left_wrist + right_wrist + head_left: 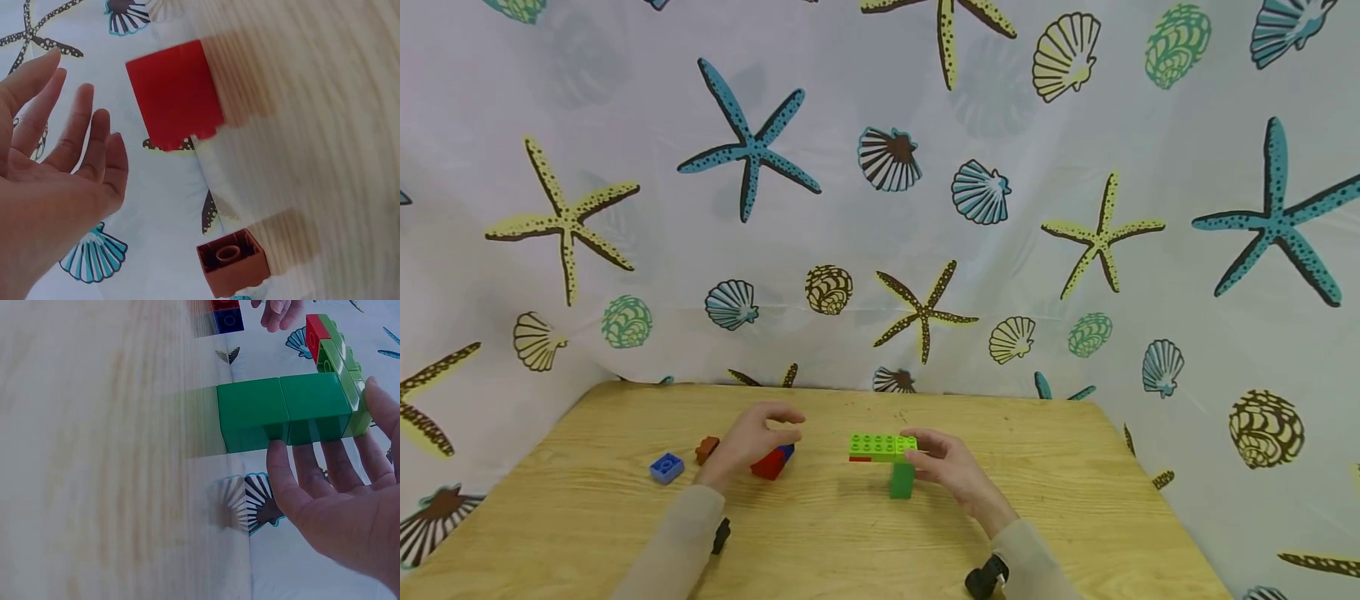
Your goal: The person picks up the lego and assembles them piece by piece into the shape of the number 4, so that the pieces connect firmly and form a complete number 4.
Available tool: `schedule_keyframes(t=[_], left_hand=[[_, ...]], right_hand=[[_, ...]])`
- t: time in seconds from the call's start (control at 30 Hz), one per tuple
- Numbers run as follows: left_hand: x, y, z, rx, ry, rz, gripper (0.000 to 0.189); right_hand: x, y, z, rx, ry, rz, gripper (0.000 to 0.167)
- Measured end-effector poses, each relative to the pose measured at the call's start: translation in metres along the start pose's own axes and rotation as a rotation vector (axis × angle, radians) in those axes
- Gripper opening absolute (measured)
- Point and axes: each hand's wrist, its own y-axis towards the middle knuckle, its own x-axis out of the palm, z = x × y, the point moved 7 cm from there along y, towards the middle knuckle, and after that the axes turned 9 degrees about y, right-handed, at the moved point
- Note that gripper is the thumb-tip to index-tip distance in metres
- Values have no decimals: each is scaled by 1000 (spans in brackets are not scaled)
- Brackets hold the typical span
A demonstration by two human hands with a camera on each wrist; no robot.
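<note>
My right hand (pixel 958 475) holds a toy brick build, fingertips along its side and thumb at its top. Two dark green bricks (pixel 281 412) stand stacked as its upright post. Light green studded bricks (pixel 874 446) lie across the top and reach out leftward, with a red brick (pixel 317 337) under the far end. My left hand (pixel 756 437) hovers with nothing in its grasp, its fingers loosely curved and apart. Closest to it is a red brick (pixel 175 94), partly covered by the hand in the head view; a dark blue brick (pixel 229 320) adjoins it.
Left of the left forearm lie a brown brick (pixel 706 450), hollow side showing, and a blue brick (pixel 666 468). The wooden table (pixel 820 542) ends at a hanging cloth (pixel 820 342) printed with starfish and shells. Each wrist bears a dark device.
</note>
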Motion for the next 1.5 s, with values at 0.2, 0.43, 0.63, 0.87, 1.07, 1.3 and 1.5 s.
schedule_keyframes(t=[0.2,0.43,0.63,0.87,1.07,1.3,1.5], left_hand=[[0,-1,-15,-43,64,-54,35],[9,-2,-25,-129,95,-148,48],[14,1,-30,-182,88,-165,48],[16,4,-33,-198,101,-168,49],[16,7,-33,-213,128,-134,45],[12,8,-32,-243,104,-51,44],[3,11,-24,-159,95,43,48]], right_hand=[[0,0,3,11,22,3,50],[2,-1,4,12,34,24,50],[2,0,5,5,30,46,52],[1,0,5,0,35,25,51],[1,0,4,-3,30,10,51],[1,0,4,4,26,13,53],[1,0,3,1,25,16,54]])
